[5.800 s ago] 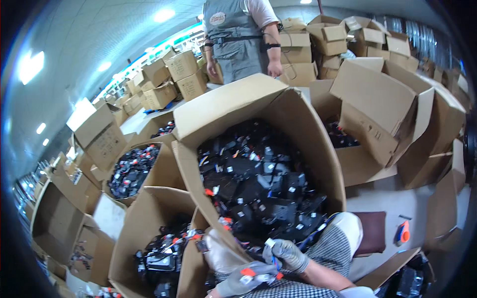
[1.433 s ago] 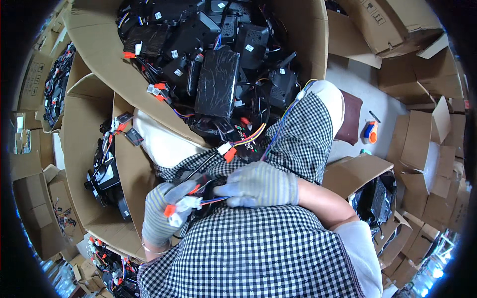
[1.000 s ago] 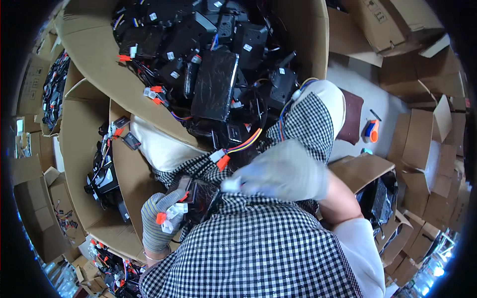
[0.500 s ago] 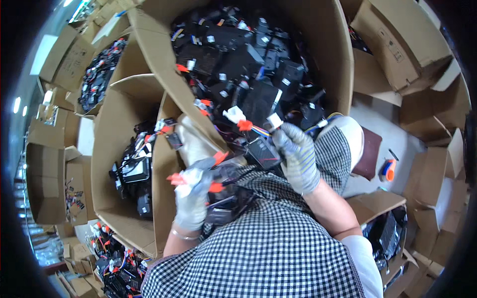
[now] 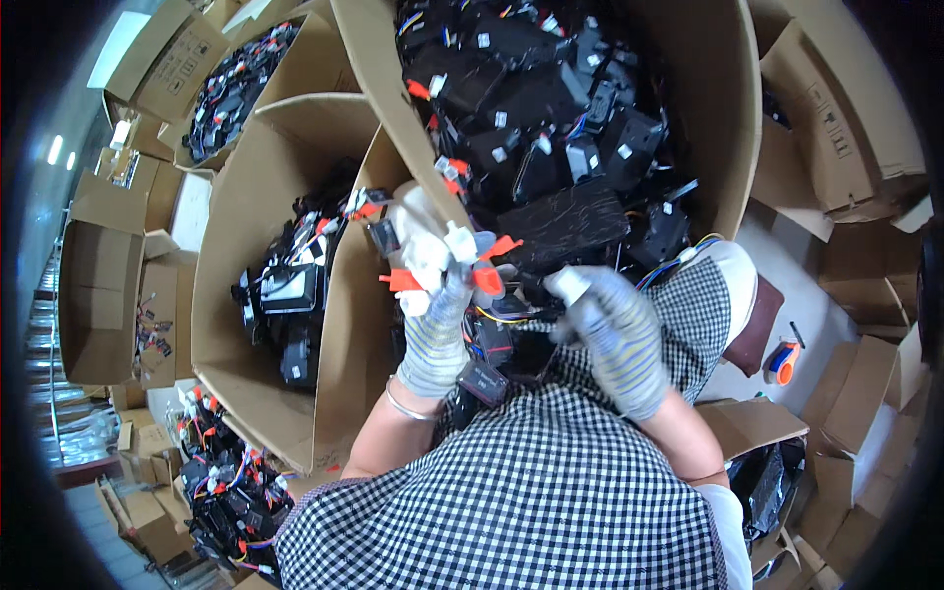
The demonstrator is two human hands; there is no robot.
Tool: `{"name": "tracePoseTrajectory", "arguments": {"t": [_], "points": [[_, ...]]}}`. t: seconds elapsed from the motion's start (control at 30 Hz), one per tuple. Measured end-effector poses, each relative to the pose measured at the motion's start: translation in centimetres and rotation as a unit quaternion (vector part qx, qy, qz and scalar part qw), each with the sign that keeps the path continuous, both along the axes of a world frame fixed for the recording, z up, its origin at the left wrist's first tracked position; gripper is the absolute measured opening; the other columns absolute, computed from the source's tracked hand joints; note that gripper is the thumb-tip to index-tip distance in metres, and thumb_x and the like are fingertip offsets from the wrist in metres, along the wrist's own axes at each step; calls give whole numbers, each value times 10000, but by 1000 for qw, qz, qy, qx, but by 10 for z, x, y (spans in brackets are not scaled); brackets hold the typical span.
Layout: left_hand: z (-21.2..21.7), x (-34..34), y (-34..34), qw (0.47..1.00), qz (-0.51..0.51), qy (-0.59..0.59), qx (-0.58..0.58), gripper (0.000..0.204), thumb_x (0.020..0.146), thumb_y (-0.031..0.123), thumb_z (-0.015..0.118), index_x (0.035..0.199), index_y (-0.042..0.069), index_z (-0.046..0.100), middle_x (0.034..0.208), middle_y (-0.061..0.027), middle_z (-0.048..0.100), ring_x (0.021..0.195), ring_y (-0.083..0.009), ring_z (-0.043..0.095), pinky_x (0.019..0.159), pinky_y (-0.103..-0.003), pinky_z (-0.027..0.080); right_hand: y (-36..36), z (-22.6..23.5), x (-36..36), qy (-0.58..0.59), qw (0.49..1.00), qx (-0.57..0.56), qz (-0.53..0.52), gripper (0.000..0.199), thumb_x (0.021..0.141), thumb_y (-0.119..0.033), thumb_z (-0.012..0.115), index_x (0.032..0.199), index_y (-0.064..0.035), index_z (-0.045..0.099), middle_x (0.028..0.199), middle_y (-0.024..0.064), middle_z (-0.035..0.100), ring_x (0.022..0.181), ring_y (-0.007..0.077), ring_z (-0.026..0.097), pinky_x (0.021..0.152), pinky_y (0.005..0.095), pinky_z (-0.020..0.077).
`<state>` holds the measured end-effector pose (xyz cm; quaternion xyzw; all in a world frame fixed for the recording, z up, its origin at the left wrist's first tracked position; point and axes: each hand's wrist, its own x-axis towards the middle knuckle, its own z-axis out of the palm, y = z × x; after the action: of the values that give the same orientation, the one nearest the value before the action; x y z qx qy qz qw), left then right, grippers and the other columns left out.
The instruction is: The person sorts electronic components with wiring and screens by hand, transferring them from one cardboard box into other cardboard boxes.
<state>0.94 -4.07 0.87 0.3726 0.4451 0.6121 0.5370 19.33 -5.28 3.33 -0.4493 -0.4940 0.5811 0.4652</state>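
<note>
My left hand, in a striped work glove, is closed around a bunch of wire connectors with white plugs and orange tags. Small black boxy electronic units, one of them just below that hand, hang by their wires over my lap. My gloved right hand is to the right, fingers curled and slightly blurred. A white plug shows at its fingertips; where its wire leads is hidden. Both hands are at the near edge of a big carton heaped with black units.
A divided carton at left holds more black units. Loose units with coloured wires are piled lower left. An orange-and-blue tape roll lies on the floor at right, near a carton with a black plastic bag.
My left hand has moved up and right with its bunch of connectors. The right hand has drawn slightly down and right, away from the orange-tagged plug. The whole view has shifted.
</note>
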Motion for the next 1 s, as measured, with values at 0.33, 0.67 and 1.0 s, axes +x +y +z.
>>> {"name": "tracePoseTrajectory", "arguments": {"t": [0.33,0.67,1.0], "points": [[18,3,-10,980,-49,192,-5,200,854,116,650,1029,19,647,925,-37,670,829,-118,616,717,-261,494,43,27,10,71,969,-156,179,399,890,-422,592,842,-35,673,582,-65,445,525,15,350,482,186,265],[13,-16,-13,912,-176,365,71,218,768,212,684,925,61,683,798,-80,660,721,-239,607,651,-331,466,16,-26,9,147,916,-249,279,288,903,-308,605,816,-43,674,578,-74,478,484,1,351,440,179,260],[14,-20,-22,908,-288,300,-44,453,854,453,601,963,16,643,782,-70,639,699,-172,598,646,-307,470,-3,-41,1,124,952,-136,243,304,929,-329,556,885,-53,675,698,-46,573,582,29,414,523,200,349]]}}
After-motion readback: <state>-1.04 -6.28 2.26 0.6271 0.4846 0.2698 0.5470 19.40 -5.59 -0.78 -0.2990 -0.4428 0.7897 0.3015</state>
